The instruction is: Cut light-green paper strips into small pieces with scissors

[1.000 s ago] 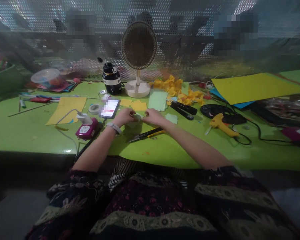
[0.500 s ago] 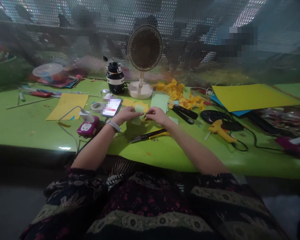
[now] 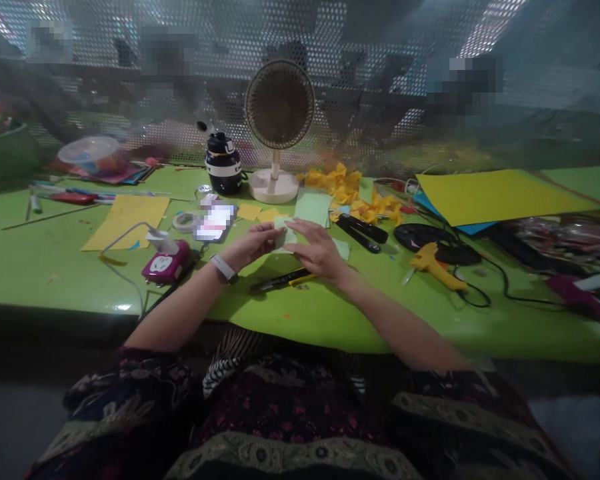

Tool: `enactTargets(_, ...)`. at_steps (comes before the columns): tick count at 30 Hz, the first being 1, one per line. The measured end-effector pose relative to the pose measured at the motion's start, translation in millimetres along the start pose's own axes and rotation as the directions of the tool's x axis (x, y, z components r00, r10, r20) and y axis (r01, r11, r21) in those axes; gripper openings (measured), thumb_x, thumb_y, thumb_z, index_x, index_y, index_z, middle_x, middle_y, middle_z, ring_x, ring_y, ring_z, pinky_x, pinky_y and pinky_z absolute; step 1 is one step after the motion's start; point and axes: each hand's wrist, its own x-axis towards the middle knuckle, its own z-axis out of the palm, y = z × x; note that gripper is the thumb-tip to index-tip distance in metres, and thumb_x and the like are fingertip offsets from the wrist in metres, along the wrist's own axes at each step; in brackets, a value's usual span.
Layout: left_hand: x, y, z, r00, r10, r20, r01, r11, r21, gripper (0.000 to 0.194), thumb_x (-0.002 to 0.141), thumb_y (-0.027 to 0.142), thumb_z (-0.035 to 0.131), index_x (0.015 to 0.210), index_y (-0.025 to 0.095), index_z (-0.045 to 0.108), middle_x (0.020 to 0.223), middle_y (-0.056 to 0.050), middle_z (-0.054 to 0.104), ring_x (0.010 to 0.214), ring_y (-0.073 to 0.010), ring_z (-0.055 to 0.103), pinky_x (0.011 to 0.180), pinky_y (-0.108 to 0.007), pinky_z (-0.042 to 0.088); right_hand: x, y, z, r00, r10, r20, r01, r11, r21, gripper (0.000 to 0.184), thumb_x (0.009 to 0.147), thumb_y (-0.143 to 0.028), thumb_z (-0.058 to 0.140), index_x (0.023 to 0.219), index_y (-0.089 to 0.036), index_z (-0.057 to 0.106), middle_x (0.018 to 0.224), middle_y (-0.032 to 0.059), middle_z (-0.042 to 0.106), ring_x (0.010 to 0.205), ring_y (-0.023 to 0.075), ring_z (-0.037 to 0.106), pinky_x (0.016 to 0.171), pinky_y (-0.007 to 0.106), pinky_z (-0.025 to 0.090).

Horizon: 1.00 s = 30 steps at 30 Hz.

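Note:
My left hand (image 3: 261, 241) pinches a small piece of pale green paper (image 3: 283, 233) over the middle of the table. My right hand (image 3: 317, 248) is at the paper's right side, thumb and fingers spread apart; whether its fingertips touch the paper is hard to tell. Beneath the hands lies a black and yellow cutter knife (image 3: 280, 280). Small yellow-orange paper pieces (image 3: 250, 212) and pale green sheets (image 3: 314, 208) rest just beyond the hands. A black stapler (image 3: 360, 230) is to the right of my right hand.
A fan (image 3: 279, 107) and a dark bottle (image 3: 223, 165) stand at the back, near orange crumpled-paper shapes (image 3: 340, 183). To the left are a phone (image 3: 215, 223), a tape roll (image 3: 185, 221) and a purple socket block (image 3: 166, 263). A yellow glue gun (image 3: 437, 267) with its cord lies right.
The green paper has come up off the yellow piece and is now in my left hand. My right hand has gone from a pinch to spread fingers. The view has shifted slightly.

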Motion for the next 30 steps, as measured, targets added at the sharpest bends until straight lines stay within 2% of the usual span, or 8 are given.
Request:
enactTargets(4,-6,-3,8.5,1.0,0.016,-0.021,-0.016,1.0,0.003,0.015,0.082,0.017,0.077,0.096,0.017,0.072,0.089,-0.001,0.073,0.077,-0.0104,0.066,0.077,-0.026,0.054,-1,-3,4,0.993,0.069,-0.096,-0.057,0.991,0.123,0.012,0.091,-0.027,0.071,0.093,-0.034,0.08,0.143,0.0004,0.062,0.141,0.0289,0.046,0.119,0.058,0.036)
enactTargets(7,-13,-2,15.7,0.999,0.042,-0.003,-0.042,0.999,-0.011,0.02,0.082,0.019,0.077,0.102,0.02,0.071,0.097,-0.002,0.075,0.09,-0.0149,0.07,0.086,-0.032,0.057,0,-8,5,0.97,0.169,-0.177,-0.134,0.972,0.193,0.006,0.09,-0.032,0.073,0.089,-0.03,0.078,0.141,0.0027,0.063,0.14,0.0292,0.048,0.118,0.058,0.037)
enactTargets(12,-18,-3,24.4,0.997,0.032,0.068,-0.029,0.999,-0.043,0.018,0.089,0.033,0.07,0.101,0.019,0.07,0.107,-0.006,0.077,0.105,-0.0215,0.071,0.101,-0.043,0.055,0,-13,3,0.852,0.416,-0.317,-0.33,0.898,0.292,0.025,0.092,-0.046,0.069,0.081,-0.023,0.067,0.134,0.0112,0.064,0.133,0.0288,0.054,0.115,0.052,0.041)
enactTargets(15,-17,-6,25.2,0.996,0.033,0.08,-0.027,0.996,-0.084,0.023,0.091,0.039,0.069,0.1,0.019,0.071,0.105,-0.006,0.077,0.097,-0.0197,0.072,0.1,-0.043,0.055,1,-13,5,0.818,0.502,-0.281,-0.355,0.825,0.441,0.035,0.09,-0.056,0.067,0.084,-0.022,0.063,0.124,0.0123,0.067,0.116,0.0257,0.063,0.102,0.045,0.052)
enactTargets(17,-17,-9,25.0,0.994,0.064,0.087,-0.058,0.996,-0.071,0.022,0.084,0.034,0.078,0.099,0.019,0.072,0.104,-0.004,0.077,0.094,-0.0172,0.072,0.099,-0.039,0.055,2,-13,6,0.796,0.559,-0.231,-0.384,0.762,0.521,0.041,0.087,-0.062,0.067,0.087,-0.022,0.062,0.117,0.0103,0.069,0.103,0.0228,0.067,0.094,0.041,0.055)
enactTargets(20,-19,-13,26.1,0.988,0.101,0.113,-0.098,0.994,-0.039,0.029,0.072,0.025,0.088,0.096,0.019,0.073,0.102,-0.003,0.078,0.093,-0.0159,0.073,0.1,-0.036,0.055,4,-14,7,0.76,0.623,-0.187,-0.432,0.698,0.571,0.048,0.08,-0.068,0.071,0.089,-0.022,0.06,0.103,0.0066,0.071,0.092,0.0207,0.068,0.092,0.04,0.056)
enactTargets(24,-20,-16,29.3,0.981,0.128,0.142,-0.121,0.991,-0.057,0.029,0.071,0.027,0.09,0.093,0.018,0.073,0.099,-0.002,0.078,0.091,-0.0148,0.073,0.101,-0.036,0.055,4,-16,7,0.748,0.634,-0.196,-0.43,0.688,0.584,0.052,0.076,-0.071,0.072,0.087,-0.023,0.058,0.09,0.004,0.07,0.087,0.0206,0.068,0.089,0.039,0.056)
enactTargets(30,-19,-18,29.4,0.986,0.135,0.099,-0.135,0.991,-0.008,0.027,0.076,0.029,0.087,0.096,0.018,0.073,0.102,-0.003,0.078,0.094,-0.016,0.073,0.102,-0.038,0.054,2,-16,9,0.754,0.634,-0.17,-0.446,0.684,0.577,0.05,0.078,-0.071,0.07,0.088,-0.023,0.056,0.092,0.0037,0.07,0.087,0.0202,0.068,0.089,0.038,0.056)
